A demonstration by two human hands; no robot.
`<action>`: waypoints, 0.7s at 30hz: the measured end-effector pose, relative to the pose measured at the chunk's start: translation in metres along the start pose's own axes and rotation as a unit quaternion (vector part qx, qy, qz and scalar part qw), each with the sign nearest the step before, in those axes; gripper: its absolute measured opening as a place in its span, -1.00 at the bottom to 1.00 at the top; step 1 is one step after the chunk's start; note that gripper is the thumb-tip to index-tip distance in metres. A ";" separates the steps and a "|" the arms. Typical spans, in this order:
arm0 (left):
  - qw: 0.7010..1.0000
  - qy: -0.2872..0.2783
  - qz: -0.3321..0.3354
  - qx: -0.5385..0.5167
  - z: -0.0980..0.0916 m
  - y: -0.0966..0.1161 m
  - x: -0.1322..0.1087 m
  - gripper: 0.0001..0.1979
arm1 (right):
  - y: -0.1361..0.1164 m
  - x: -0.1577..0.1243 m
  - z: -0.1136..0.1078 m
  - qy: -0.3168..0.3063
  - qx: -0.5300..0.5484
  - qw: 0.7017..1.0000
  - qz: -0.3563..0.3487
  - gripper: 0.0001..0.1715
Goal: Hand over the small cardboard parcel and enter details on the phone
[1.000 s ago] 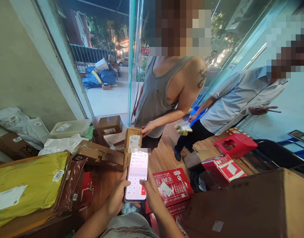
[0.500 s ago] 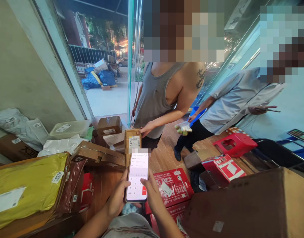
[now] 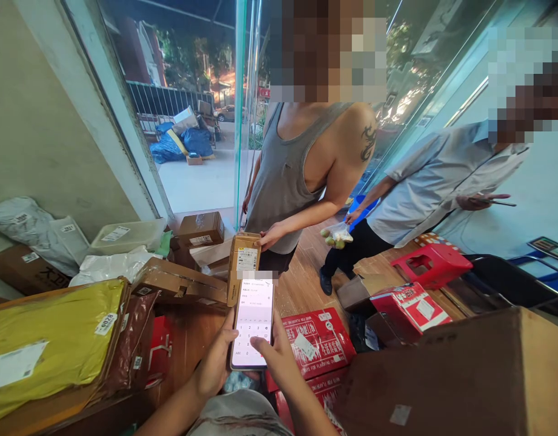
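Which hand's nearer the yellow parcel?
Left: the left hand is right of the yellow parcel, at the left edge of the smartphone; the right hand is farther right.

phone screen (image 3: 250, 310) is whitish; carton (image 3: 237, 263), brown; parcel (image 3: 65, 327), yellow.

The left hand (image 3: 217, 350) and right hand (image 3: 275, 351) hold 1 phone (image 3: 250, 310) by its long edges, the right thumb (image 3: 261, 346) over its lower half. Beyond its upper edge, another person's hand (image 3: 271, 235) grips a brown box (image 3: 243, 251). At the left edge of the wooden floor (image 3: 188, 336) lies a yellow parcel (image 3: 63, 339) labelled 6028.
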State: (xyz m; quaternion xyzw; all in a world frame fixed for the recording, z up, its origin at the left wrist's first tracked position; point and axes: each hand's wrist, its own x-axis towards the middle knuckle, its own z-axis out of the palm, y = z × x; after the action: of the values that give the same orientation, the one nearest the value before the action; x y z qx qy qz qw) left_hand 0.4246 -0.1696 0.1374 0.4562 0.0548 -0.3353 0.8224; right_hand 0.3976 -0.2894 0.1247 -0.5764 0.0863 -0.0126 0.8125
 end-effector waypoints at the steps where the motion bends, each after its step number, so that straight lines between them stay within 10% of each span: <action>1: 1.000 -0.004 0.002 -0.005 0.000 0.000 0.000 0.03 | 0.001 0.000 0.000 -0.002 -0.003 1.000 -0.001 -0.33; 21: 1.000 -0.026 0.004 -0.008 -0.008 -0.006 -0.001 -0.04 | -0.002 0.000 -0.003 -0.010 -0.038 0.999 0.036 -0.24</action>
State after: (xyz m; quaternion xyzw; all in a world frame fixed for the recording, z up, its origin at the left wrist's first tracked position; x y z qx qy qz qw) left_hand 0.4223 -0.1650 0.1286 0.4410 0.0341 -0.3436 0.8284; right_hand 0.3973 -0.2933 0.1256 -0.6037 0.0988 0.0256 0.7907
